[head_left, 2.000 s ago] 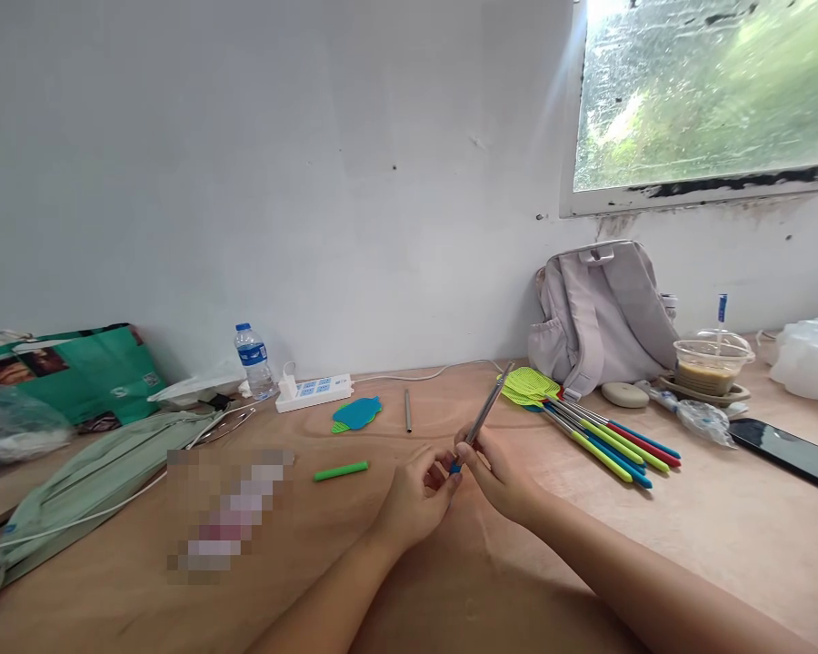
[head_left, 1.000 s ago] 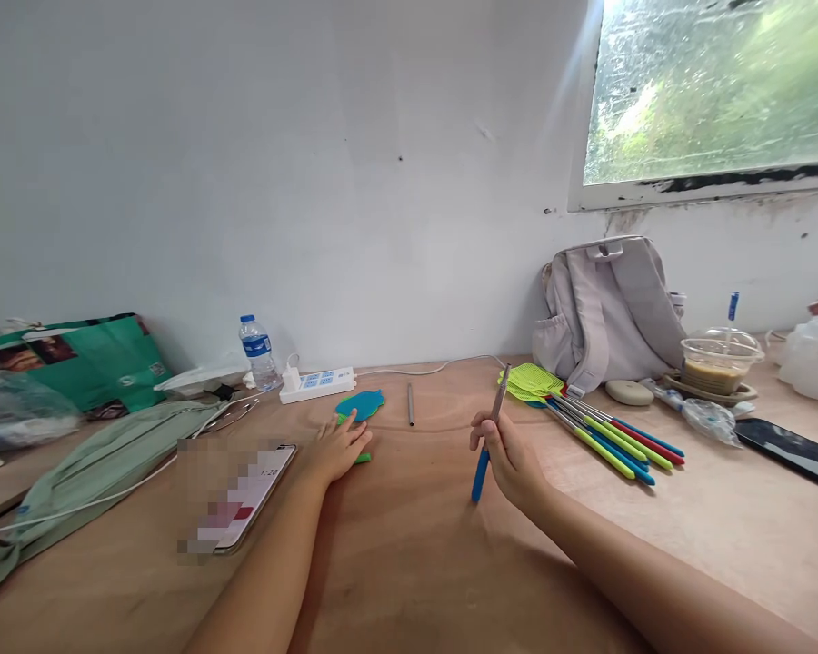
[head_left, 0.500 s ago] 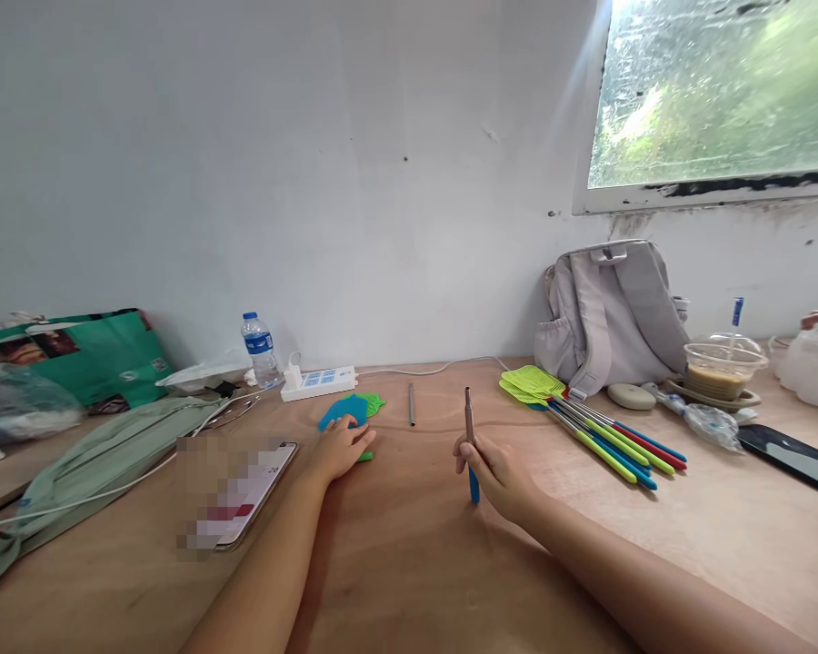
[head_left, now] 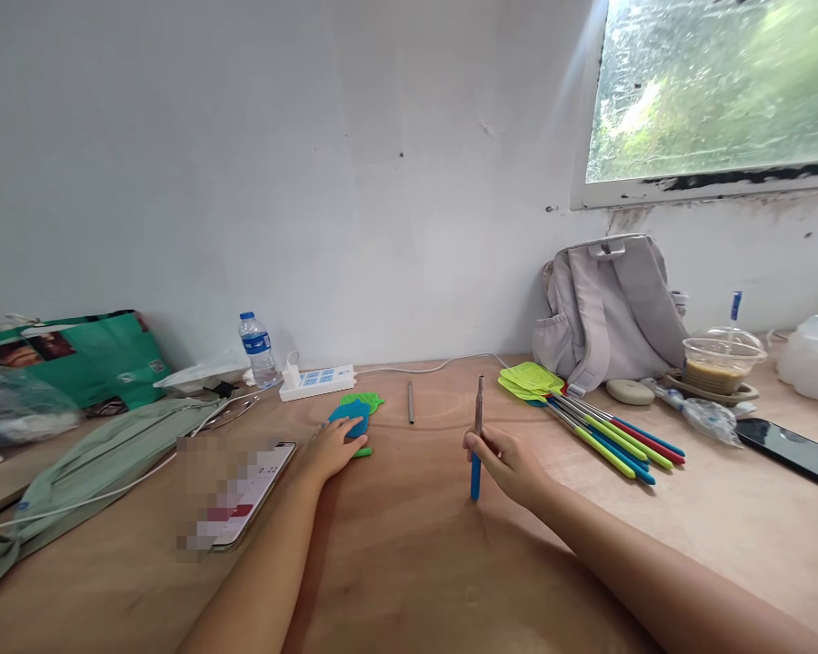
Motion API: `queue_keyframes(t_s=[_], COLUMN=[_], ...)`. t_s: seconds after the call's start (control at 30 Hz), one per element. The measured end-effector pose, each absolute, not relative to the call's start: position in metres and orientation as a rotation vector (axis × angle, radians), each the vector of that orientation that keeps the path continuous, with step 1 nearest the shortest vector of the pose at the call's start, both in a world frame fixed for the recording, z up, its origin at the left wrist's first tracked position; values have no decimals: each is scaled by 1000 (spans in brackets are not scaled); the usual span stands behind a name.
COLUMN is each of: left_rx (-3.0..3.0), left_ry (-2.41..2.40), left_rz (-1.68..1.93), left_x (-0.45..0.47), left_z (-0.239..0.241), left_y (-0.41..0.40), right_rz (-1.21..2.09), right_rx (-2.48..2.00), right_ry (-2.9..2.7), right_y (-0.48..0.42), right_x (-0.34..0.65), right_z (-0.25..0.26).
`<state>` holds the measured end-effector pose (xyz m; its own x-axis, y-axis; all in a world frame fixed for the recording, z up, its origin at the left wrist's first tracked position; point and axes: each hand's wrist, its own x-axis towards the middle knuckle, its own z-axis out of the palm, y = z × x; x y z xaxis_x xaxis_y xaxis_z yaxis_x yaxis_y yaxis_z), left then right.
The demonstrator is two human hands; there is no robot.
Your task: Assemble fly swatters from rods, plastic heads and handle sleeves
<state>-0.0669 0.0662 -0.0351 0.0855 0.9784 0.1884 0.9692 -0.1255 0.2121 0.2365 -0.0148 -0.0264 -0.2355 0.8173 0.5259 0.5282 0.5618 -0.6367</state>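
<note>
My right hand (head_left: 511, 465) is closed around a metal rod with a blue grip (head_left: 475, 436), held upright with the blue end on the wooden table (head_left: 415, 545). My left hand (head_left: 331, 447) rests on the table with its fingers on a blue swatter head (head_left: 349, 416), which lies over a green swatter head (head_left: 366, 400). A short green grip (head_left: 363, 451) pokes out from under the left hand. A bare metal rod (head_left: 410, 402) lies between the two hands, farther back.
Several assembled fly swatters (head_left: 586, 418) lie at the right by a grey backpack (head_left: 610, 309). A drink cup (head_left: 715, 361), a black phone (head_left: 794, 450), a phone (head_left: 249, 495) by my left arm, a power strip (head_left: 317, 381), a water bottle (head_left: 254, 349) and green bags (head_left: 74, 363) surround the workspace.
My left hand let go of the rod, reached left to the swatter heads and drew the blue one closer. My right hand swung the rod from slanted to upright.
</note>
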Motion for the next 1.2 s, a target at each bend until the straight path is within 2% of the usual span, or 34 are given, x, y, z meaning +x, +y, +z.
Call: queue_keyframes(t_s=[0.27, 0.47, 0.7, 0.87, 1.2], left_rx=[2242, 2290, 2279, 2230, 2210], left_ry=[2069, 2076, 2110, 2163, 2168], left_rz=[605, 641, 740, 762, 766], left_x=[-67, -60, -62, -63, -64], left_z=[-36, -30, -28, -23, -20], left_y=[67, 62, 65, 61, 63], right_rz=[559, 458, 509, 395, 334], right_rx=[-987, -946, -892, -838, -961], right_ry=[-1989, -2082, -1686, -1496, -1681], right_y=[-19, -24, -19, -16, -7], right_x=[235, 227, 228, 234, 243], right_z=[-22, -24, -26, -22, -25])
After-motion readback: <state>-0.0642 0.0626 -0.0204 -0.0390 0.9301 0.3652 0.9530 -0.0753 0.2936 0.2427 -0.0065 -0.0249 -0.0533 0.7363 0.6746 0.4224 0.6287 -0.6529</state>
